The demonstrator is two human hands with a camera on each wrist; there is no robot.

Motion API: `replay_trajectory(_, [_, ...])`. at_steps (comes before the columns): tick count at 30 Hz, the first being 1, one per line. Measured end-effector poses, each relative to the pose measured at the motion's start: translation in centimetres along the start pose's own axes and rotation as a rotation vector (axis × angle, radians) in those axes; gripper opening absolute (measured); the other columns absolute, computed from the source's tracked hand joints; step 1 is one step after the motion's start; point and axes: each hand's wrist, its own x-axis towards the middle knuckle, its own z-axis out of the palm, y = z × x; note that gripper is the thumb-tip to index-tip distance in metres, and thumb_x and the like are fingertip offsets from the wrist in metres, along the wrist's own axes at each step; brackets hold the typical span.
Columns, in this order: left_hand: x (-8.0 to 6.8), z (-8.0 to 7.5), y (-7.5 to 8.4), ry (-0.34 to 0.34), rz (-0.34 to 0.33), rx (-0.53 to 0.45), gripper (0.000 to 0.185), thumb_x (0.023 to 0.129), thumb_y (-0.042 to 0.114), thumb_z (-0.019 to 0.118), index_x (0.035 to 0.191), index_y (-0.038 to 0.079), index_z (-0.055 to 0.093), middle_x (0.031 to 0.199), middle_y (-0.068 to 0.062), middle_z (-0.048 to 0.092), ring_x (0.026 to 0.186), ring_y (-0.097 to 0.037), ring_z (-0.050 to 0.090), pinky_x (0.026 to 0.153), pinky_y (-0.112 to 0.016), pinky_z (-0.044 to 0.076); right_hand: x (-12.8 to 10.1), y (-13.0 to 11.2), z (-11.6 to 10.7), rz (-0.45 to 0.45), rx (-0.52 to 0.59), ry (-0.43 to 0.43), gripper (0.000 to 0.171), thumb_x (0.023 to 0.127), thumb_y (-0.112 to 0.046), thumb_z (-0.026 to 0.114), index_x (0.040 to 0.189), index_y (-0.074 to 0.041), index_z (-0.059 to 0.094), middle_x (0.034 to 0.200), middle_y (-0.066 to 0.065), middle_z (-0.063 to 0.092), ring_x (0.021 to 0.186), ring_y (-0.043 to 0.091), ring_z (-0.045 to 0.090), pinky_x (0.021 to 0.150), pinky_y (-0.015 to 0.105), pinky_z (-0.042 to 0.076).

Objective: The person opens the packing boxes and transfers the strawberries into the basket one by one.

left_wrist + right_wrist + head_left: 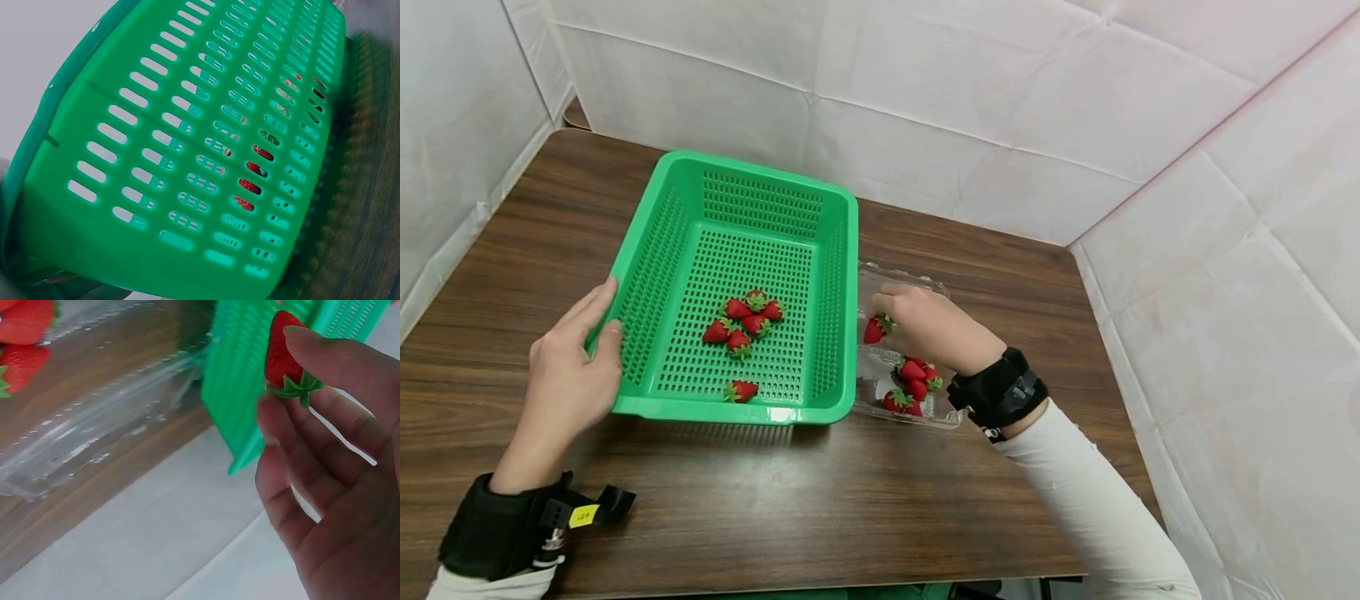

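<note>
Your right hand [928,325] pinches a strawberry [874,328] between thumb and fingertips, holding it above the clear tray [880,279] just beside the green basket [741,179]; the right wrist view shows the berry's green cap against your fingers [325,359]. More berries [913,385] lie in the tray's near end, by your wrist. Your left hand [572,367] grips the basket's left near corner, thumb on the rim and fingers curled round the outer wall. Six berries [743,321] lie on the basket floor, one apart near the front wall. Everything sits on the wooden table [760,500].

11 strawbs [742,320], 1 basket [647,275], 1 clear tray [880,379]
</note>
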Motion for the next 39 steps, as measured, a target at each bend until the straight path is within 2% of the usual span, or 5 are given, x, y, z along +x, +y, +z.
replay_trajectory(6, [0.0, 0.0, 0.0, -0.003, -0.001, 0.002, 0.048, 0.106, 0.021, 0.032, 0.153, 0.023, 0.024, 0.159, -0.017, 0.025, 0.143, -0.045, 0.024, 0.109, -0.068, 0.022, 0.7, -0.8, -1.1, -0.059, 0.079, 0.005, 0.023, 0.087, -0.008, 0.072, 0.11, -0.009, 0.069, 0.109, 0.003, 0.066, 0.092, 0.013, 0.059, 0.076, 0.025, 0.051])
replay_trajectory(16, [0.0, 0.1, 0.0, 0.01, 0.007, -0.002, 0.048, 0.105, 0.02, 0.033, 0.153, 0.024, 0.026, 0.158, -0.017, 0.027, 0.143, -0.044, 0.025, 0.109, -0.068, 0.022, 1.7, -2.2, -2.8, -0.035, 0.123, -0.032, 0.014, 0.087, -0.011, 0.072, 0.097, -0.01, 0.063, 0.095, 0.0, 0.058, 0.085, 0.016, 0.057, 0.073, 0.025, 0.049])
replay_trajectory(29, [0.0, 0.1, -0.1, 0.004, -0.001, -0.008, 0.048, 0.105, 0.021, 0.033, 0.152, 0.024, 0.027, 0.158, -0.016, 0.027, 0.144, -0.044, 0.024, 0.11, -0.068, 0.021, 5.0, -4.2, -1.9, -0.12, 0.103, -0.089, 0.014, 0.089, -0.01, 0.069, 0.103, -0.007, 0.066, 0.104, 0.003, 0.063, 0.084, 0.014, 0.052, 0.075, 0.023, 0.048])
replay_trajectory(35, [0.0, 0.0, 0.0, 0.005, -0.003, -0.007, 0.048, 0.105, 0.021, 0.033, 0.153, 0.024, 0.027, 0.158, -0.016, 0.027, 0.144, -0.044, 0.024, 0.11, -0.068, 0.021, 6.5, -5.0, -1.5, -0.139, 0.082, -0.139, 0.018, 0.09, -0.01, 0.068, 0.107, -0.006, 0.066, 0.11, 0.005, 0.063, 0.089, 0.015, 0.053, 0.08, 0.025, 0.047])
replay_trajectory(39, [0.1, 0.1, -0.1, 0.006, -0.006, -0.006, 0.048, 0.105, 0.021, 0.033, 0.153, 0.023, 0.027, 0.158, -0.017, 0.027, 0.144, -0.044, 0.024, 0.11, -0.067, 0.02, 7.4, -5.6, -1.1, -0.145, 0.082, -0.187, 0.016, 0.089, -0.008, 0.069, 0.104, -0.006, 0.063, 0.102, 0.004, 0.059, 0.09, 0.015, 0.048, 0.078, 0.024, 0.043])
